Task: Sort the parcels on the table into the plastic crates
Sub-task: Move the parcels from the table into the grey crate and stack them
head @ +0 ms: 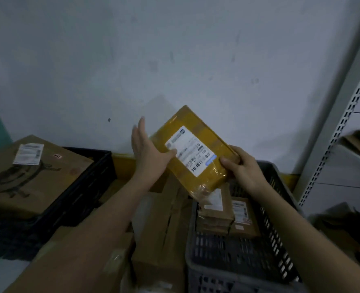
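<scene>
A yellow taped parcel [193, 151] is held up in the air at centre frame, tilted, its white shipping label [190, 151] facing the camera. The right hand [241, 166] is clamped on its lower right corner, thumb on top. The left hand [147, 150] lies flat along its left edge, fingers extended, thumb touching the label; it steadies more than it grips.

This looks like the label-reading step, before a crate is chosen.

At 5 o'clock, just below the parcel, is a grey crate [278, 231] holding a few small brown parcels [227, 210] at its far end, with its near half open. At 9 o'clock a black crate [84, 187] carries a large flat carton [33, 174] lying across its top, leaving little room there. Between the crates, brown boxes [164, 225] are piled at 6 o'clock.

The next move probably calls for lowering the parcel over a crate rim without catching it. A metal shelf upright [341, 123] stands at 3 o'clock, near the grey crate. A bare wall fills 12 o'clock.
</scene>
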Demonstrator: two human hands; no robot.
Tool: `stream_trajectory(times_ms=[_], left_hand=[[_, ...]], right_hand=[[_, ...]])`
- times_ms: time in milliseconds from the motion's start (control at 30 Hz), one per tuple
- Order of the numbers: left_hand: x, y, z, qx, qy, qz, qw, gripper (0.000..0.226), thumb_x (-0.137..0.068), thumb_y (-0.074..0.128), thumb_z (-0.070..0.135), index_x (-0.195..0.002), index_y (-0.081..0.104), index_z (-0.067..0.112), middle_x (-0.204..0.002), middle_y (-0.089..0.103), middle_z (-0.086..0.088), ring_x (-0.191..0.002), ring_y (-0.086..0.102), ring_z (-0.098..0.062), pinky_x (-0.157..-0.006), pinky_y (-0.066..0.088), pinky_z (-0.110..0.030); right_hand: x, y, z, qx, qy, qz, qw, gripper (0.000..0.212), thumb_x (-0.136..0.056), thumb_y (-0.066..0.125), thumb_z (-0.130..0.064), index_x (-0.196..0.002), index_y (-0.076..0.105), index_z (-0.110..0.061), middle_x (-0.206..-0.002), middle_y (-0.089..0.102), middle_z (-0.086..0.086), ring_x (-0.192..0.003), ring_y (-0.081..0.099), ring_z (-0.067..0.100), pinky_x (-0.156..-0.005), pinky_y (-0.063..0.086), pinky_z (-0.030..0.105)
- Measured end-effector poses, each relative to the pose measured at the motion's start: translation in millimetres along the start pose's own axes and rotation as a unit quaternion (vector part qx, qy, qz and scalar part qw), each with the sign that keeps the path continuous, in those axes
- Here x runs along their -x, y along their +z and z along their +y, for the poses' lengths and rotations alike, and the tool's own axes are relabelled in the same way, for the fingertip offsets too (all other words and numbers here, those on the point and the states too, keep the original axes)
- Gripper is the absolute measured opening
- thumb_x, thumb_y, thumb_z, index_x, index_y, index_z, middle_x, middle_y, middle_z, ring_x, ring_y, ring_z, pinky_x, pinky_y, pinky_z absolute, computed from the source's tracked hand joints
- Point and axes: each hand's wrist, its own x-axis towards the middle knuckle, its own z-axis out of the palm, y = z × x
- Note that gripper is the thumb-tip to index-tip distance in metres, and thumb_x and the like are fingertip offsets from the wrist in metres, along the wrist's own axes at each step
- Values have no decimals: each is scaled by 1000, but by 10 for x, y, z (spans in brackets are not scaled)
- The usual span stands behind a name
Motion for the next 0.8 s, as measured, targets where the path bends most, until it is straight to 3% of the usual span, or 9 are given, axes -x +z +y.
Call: stream_trajectory(times_ms=[67,167,233,300,367,467,567,667,800], left_hand=[[-136,-113,158,-179,179,-25,967,117,-74,84,40,-156,2,36,-166,0,1,-152,-2,-21,-123,7,-51],[-260,-111,365,-303,268,-230,885,118,-68,78,63,-156,2,42,-166,0,9,-152,-3,-16,-123,4,-54],[-277,-56,397,-322,247,-342,847,111,-68,78,64,-155,10,47,-163,21,8,-148,24,-19,-119,25,-50],[-261,-22,344,-259,198,-399,857,100,-74,79,56,-152,18,51,-145,51,7,-120,59,-14,-98,51,-36],[-176,19,279,-229,196,-391,869,94,-79,77,51,-151,18,54,-132,62,6,-100,67,-9,-83,56,-25],[-61,90,154,-208,179,-362,891,89,-83,75,48,-151,18,53,-128,65,3,-97,69,-12,-81,57,-26],[-11,137,36,-144,128,-284,939,80,-82,76,46,-149,31,45,-122,68,3,-97,69,-15,-85,57,-36],[-49,184,26,49,26,-128,990,56,-84,77,37,-133,51,33,-113,71,6,-94,70,-17,-85,58,-40],[-36,312,145,313,-169,-62,933,37,-87,75,29,-121,63,23,-108,75,0,-93,73,-22,-84,59,-49]], right_hand=[[-62,-193,-102,119,-26,-52,991,37,-93,68,-24,-127,58,-33,-125,62,-2,-115,59,21,-100,51,43],[-107,-330,-418,222,-69,-148,961,42,-94,67,-19,-133,57,-31,-128,55,-6,-117,53,16,-98,48,35],[-130,-356,-620,238,-100,-197,946,41,-93,67,-16,-131,59,-32,-126,58,-7,-111,56,12,-89,48,25],[-162,-374,-718,273,-114,-217,930,41,-93,67,-17,-131,59,-32,-124,58,-8,-109,57,9,-82,47,20],[-178,-393,-712,296,-116,-230,920,41,-94,66,-18,-131,58,-32,-125,57,-7,-110,56,11,-82,48,21],[-152,-352,-610,281,-135,-209,927,39,-93,67,-18,-128,57,-32,-130,54,-5,-115,53,14,-92,50,29],[-132,-257,-432,297,-206,-54,931,57,-91,71,-26,-142,46,-26,-146,42,2,-133,40,18,-113,36,39],[-11,-155,-249,201,-148,86,964,80,-87,73,-41,-152,29,-28,-155,28,3,-142,28,22,-112,31,37],[285,91,-6,-20,-11,-30,999,90,-89,70,-43,-157,12,-34,-153,29,-13,-139,36,12,-94,48,22]])
